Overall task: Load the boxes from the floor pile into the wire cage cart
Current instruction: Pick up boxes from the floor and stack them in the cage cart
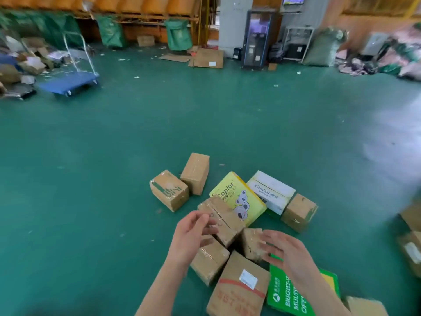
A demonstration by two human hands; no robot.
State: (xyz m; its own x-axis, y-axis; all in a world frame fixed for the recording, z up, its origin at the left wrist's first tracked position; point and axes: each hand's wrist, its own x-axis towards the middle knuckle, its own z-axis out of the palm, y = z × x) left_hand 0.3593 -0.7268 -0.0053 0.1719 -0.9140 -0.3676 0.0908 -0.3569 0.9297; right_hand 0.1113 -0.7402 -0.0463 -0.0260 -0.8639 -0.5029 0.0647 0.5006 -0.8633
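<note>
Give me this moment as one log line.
left hand: open, by taped brown box | right hand: open, over pile | held: nothing | cage cart: not seen

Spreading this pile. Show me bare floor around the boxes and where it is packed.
Bare floor runs left from the green-printed box to the blue platform trolley, and beyond the Cestbon box to the flattened cardboard. Packed beneath the left hand and right hand: boxes touch.

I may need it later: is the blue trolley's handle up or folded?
Up: the handle stands upright over the trolley deck.
</note>
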